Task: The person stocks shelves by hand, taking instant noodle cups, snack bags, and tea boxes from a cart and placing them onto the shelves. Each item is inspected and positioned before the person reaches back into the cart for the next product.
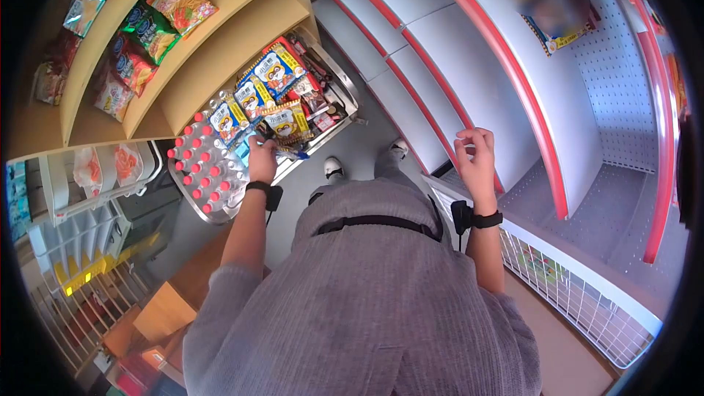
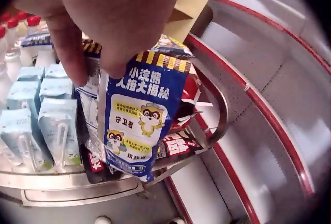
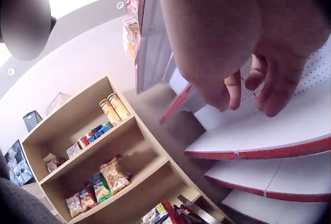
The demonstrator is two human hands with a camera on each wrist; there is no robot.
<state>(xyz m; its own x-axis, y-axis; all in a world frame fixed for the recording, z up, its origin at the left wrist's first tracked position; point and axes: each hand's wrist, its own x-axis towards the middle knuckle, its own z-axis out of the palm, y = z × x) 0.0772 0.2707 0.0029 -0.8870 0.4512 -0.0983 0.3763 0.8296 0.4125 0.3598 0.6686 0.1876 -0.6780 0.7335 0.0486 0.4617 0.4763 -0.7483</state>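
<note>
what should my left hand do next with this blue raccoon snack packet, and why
Probably lift the blue raccoon snack packet straight up out of the cart. The left hand pinches its top edge, while its lower end sits among other packets. The right hand hangs empty by the bare white shelf, a likely place for it.

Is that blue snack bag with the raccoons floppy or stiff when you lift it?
Probably floppy: the blue snack bag looks thin and crinkled, and the left hand pinches it only at its top edge. It is likely light, since a fingertip pinch seems enough to hold it. Its shiny wrapper may be a bit slippery.
</note>
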